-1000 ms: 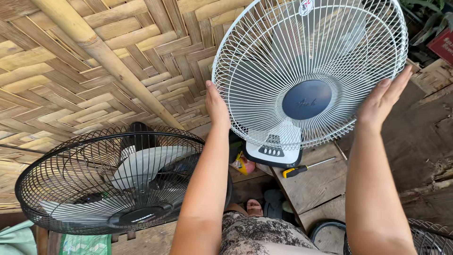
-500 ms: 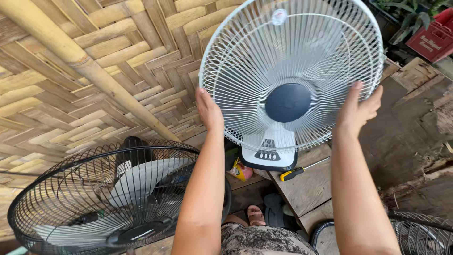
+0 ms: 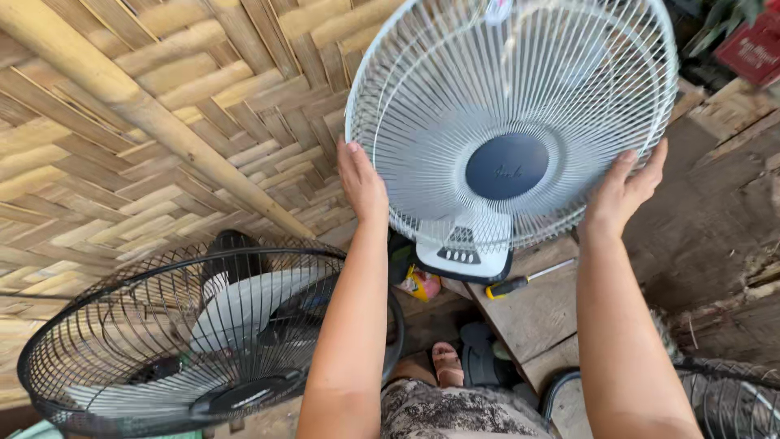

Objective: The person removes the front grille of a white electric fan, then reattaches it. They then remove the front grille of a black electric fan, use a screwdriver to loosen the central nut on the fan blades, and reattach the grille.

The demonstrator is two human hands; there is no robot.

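Both hands hold the white fan (image 3: 512, 138) up, far right: the left hand (image 3: 362, 183) grasps its left rim, the right hand (image 3: 621, 191) its lower right rim. The black fan (image 3: 203, 333) stands near left.

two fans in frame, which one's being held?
The white round-grilled fan with the dark blue hub: the left hand and right hand grip its rim. The black wire-grilled fan sits untouched, lower left.

The raised fan (image 3: 512, 130) sits between both hands, another fan (image 3: 203, 341) lower left, a screwdriver (image 3: 520, 283) beneath.
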